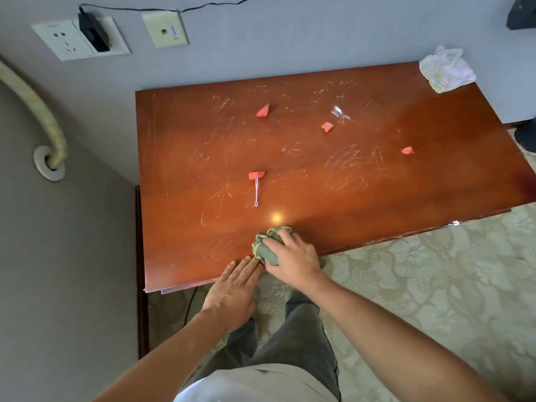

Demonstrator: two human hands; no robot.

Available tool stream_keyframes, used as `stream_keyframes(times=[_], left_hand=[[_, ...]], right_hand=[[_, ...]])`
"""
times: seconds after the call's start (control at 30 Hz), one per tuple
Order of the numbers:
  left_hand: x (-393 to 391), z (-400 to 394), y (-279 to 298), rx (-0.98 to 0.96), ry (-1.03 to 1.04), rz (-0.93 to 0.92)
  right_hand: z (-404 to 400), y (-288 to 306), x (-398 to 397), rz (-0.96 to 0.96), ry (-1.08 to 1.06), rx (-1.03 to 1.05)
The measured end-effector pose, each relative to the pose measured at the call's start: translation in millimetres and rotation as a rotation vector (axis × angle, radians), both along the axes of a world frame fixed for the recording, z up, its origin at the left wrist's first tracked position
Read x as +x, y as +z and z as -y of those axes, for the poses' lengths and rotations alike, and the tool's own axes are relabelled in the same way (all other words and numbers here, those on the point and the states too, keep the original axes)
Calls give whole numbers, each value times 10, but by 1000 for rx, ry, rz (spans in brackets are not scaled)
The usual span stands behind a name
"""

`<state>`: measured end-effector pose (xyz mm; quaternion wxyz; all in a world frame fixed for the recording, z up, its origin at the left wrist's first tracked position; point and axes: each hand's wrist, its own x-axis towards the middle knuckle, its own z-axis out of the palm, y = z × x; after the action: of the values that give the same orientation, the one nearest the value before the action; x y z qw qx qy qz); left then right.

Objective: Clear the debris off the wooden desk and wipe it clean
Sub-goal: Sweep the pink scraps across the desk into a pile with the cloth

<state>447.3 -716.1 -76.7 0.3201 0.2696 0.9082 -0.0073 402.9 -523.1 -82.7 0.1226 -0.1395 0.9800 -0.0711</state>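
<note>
Your right hand [290, 253] clamps a crumpled green cloth [268, 245] at the scratched reddish wooden counter [377, 175]'s near edge, left hand [232, 288] flat beside it; wiping looks underway, with scattered pink debris chunks [262, 110] probably next.

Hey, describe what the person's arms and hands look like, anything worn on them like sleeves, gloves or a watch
Both forearms are bare up to the frame edge, so no sleeves show. The left hand and right hand wear no gloves, and no watch, ring or wristband is visible. Below them, a light-coloured shirt and dark grey trousers show.
</note>
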Motion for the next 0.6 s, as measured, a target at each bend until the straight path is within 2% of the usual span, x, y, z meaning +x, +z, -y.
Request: stream_keyframes(times=[0.07, 0.17, 0.23, 0.27, 0.33, 0.4, 0.47, 0.5, 0.53, 0.6], left_hand=[[20, 88, 18, 2, -21, -17], [62, 227, 51, 12, -1, -32], [129, 337, -14, 45, 71, -75], [164, 404, -60, 81, 114, -120], [230, 563, -126, 74, 155, -162], [287, 701, -158, 17, 198, -140], [320, 815, -159, 10, 266, -132], [323, 872, -151, 6, 295, -144], [333, 940, -145, -5, 316, -160], [337, 1074, -105, -24, 342, -174]], right_hand=[[-276, 25, -124, 24, -53, 81], [-521, 64, -287, -34, -568, 100], [-337, 79, -321, -34, -733, 76], [-165, 78, -293, -34, -721, 87], [234, 52, -147, -54, -551, 52], [563, 3, 44, -58, -239, 5], [650, -30, 57, 16, 18, 8], [611, -6, -11, 52, 45, 32], [546, 19, -84, 62, -16, 67], [449, 69, -210, 12, -310, 100]])
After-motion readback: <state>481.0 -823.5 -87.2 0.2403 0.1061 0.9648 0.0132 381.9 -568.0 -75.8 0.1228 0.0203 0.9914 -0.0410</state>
